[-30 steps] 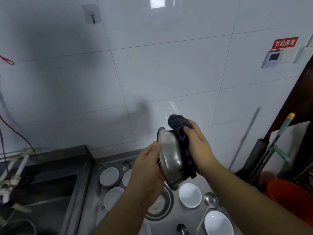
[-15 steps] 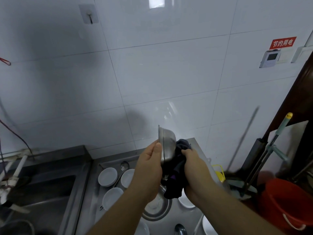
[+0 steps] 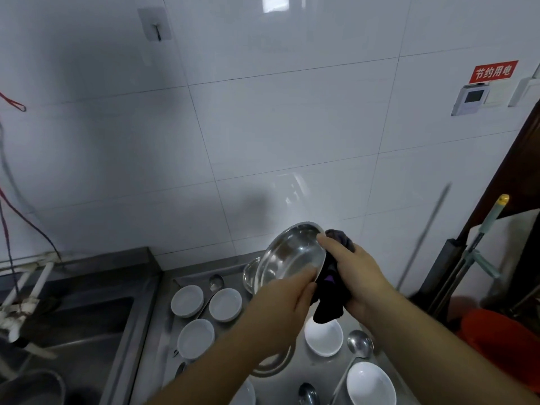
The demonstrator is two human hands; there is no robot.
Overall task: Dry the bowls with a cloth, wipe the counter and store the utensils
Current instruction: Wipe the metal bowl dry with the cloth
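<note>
**Steel bowl held up in both hands, cloth behind it**

Centre of frame: steel bowl (image 3: 293, 254) held in the air, tilted, open side facing the camera. Inside looks empty, only reflections.

Left hand (image 3: 280, 305) grips the bowl's lower rim, thumb on the inner edge, fingers hidden behind. Right hand (image 3: 358, 276) holds a dark cloth (image 3: 331, 290) bunched against the bowl's back on its right side; index finger lies over the upper right rim. The cloth hangs below the hand.

Lower centre, on the steel counter (image 3: 163, 317):
- Second steel bowl (image 3: 250, 274) just behind the held one, mostly hidden; contents can't be seen.
- Larger steel dish (image 3: 274, 365) under the left forearm, only part of the rim shows.
- Two white bowls side by side, left (image 3: 187, 301) and right (image 3: 225, 304), a spoon (image 3: 215, 283) lying between them with its bowl end toward the wall.
- White bowl (image 3: 195, 338) in front of those.
- White bowl (image 3: 323, 337) below the hanging cloth, a ladle (image 3: 360, 344) just right of it.
- White bowl (image 3: 370, 384) at the lower edge, a spoon (image 3: 307, 393) to its left.
- All white bowls look empty.

Lower left: sink (image 3: 70, 325), with a dark pot rim (image 3: 35, 384) at the corner; contents can't be seen.

Lower right: orange bucket (image 3: 502, 343), mop handle (image 3: 479, 238) leaning above it.
</note>
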